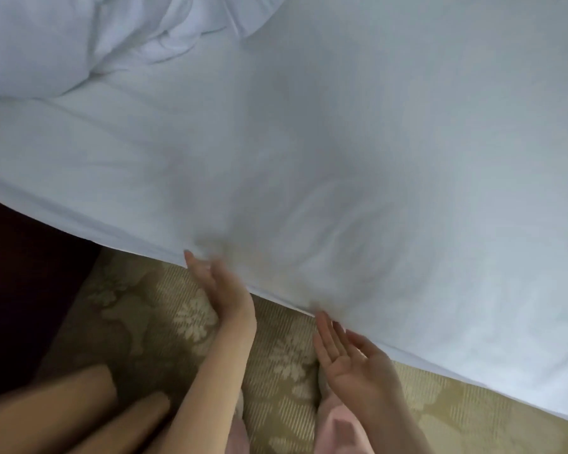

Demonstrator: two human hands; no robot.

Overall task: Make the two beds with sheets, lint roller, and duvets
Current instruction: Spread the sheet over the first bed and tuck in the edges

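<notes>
A white sheet (341, 158) covers the bed and fills most of the head view, its lower edge running from mid left down to the lower right. My left hand (220, 286) is at that edge with straight fingers, the fingertips tucked under the sheet. My right hand (351, 358) is open, palm up, with its fingertips touching the sheet's edge further right. A crumpled white duvet (79, 37) lies bunched at the top left of the bed. The frame is blurred around the fingers.
A beige carpet with a pale flower pattern (191, 316) lies below the bed edge. A dark piece of furniture (20, 283) stands at the left. My legs (79, 411) and pink clothing (338, 430) show at the bottom.
</notes>
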